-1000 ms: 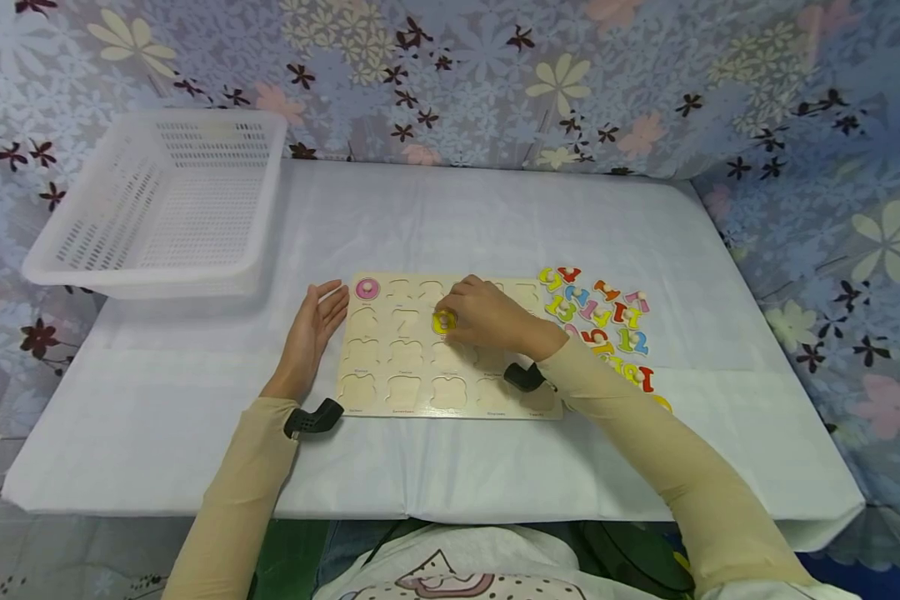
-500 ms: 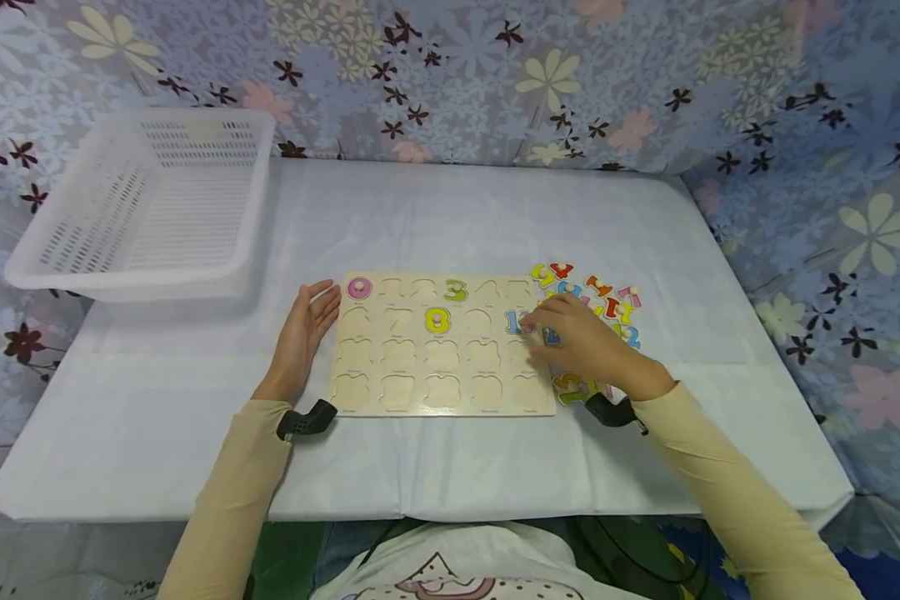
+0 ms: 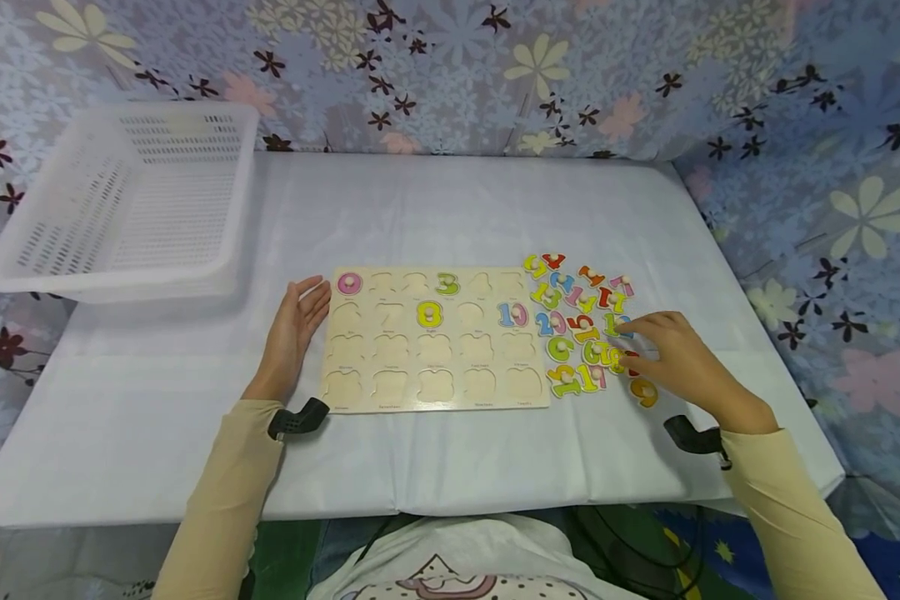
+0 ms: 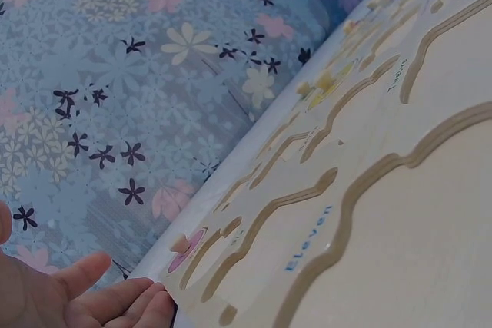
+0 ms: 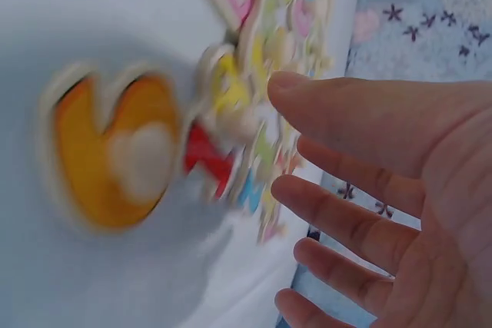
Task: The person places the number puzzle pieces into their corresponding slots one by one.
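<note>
- Many number pieces [image 3: 582, 327] with round knobs lie in a loose cluster just left of the right hand [image 3: 682, 362], some of them partly under its fingertips as seen from the head.
- This hand is spread, its thumb well away from the fingers; whether any fingertip touches a piece, I cannot tell.
- Close to it are a green and blue piece [image 3: 618, 325] by the forefinger, a red piece [image 5: 206, 155] near the thumb, and an orange piece [image 3: 643, 392] on the person's side of the thumb.
- A black camera [image 3: 693, 435] sits at the wrist, with a beige sleeve [image 3: 795, 492] behind it.
- Farther left, past the cluster, the wooden board [image 3: 451, 317] lies flat between the two hands, with shaped hollows in rows.
- On it are a blue and pink 10 [image 3: 513, 315], nearest to the right hand, then a green 3 [image 3: 447, 284], a yellow 8 [image 3: 430, 314] and a pink 0 [image 3: 348, 284].
- Beside the board's left edge, near the 0, is the left hand [image 3: 288, 337], fingers stretched out; contact with the edge is unclear.
- Beyond the left hand, well apart from it, a white basket [image 3: 112, 281] stands at the left of the table [image 3: 435, 467].
- Farthest from both hands hangs a flowered cloth [image 3: 450, 75].
</note>
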`<move>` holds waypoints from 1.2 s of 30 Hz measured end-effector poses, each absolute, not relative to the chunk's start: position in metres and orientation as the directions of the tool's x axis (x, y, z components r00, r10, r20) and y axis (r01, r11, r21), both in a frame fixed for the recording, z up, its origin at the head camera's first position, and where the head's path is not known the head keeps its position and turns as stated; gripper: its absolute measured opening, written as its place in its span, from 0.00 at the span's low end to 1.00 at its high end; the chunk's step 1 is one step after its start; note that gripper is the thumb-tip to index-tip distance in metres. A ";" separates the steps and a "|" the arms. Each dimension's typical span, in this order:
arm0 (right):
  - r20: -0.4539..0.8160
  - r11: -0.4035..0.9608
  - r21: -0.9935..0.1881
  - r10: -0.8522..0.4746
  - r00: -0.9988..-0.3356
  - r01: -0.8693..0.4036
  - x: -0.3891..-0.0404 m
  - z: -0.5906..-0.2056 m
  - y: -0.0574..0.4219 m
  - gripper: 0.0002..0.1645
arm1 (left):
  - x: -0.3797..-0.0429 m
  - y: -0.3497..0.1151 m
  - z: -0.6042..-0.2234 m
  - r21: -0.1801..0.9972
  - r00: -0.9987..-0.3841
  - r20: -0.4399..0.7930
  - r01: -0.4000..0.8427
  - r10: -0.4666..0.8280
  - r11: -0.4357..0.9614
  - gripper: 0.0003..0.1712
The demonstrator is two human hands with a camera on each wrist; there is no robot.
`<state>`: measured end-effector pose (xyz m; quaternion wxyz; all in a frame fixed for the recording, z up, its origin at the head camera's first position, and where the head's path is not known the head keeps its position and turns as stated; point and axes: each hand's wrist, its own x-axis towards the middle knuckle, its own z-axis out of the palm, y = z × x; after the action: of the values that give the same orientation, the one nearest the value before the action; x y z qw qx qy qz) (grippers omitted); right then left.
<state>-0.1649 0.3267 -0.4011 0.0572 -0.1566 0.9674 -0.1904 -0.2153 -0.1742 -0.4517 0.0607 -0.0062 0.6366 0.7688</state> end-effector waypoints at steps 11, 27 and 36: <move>-0.126 0.890 -0.428 -0.235 -0.964 -0.161 -0.151 -0.409 0.345 0.27 | -0.214 -0.178 -0.453 0.978 -0.993 -0.081 -0.096 0.086 -0.186 0.42; -0.039 0.889 -0.396 -0.266 -0.963 -0.230 -0.150 -0.421 0.337 0.23 | -0.215 -0.174 -0.453 0.976 -0.993 -0.087 -0.102 0.085 -0.191 0.39; -0.023 0.885 -0.400 -0.267 -0.963 -0.236 -0.150 -0.421 0.337 0.24 | -0.216 -0.174 -0.452 0.979 -0.993 -0.089 -0.102 0.081 -0.175 0.38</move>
<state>-0.1496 0.3375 -0.4213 0.0386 -0.1296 0.9702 -0.2012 -0.2155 -0.1739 -0.4520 0.0595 -0.0082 0.6394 0.7665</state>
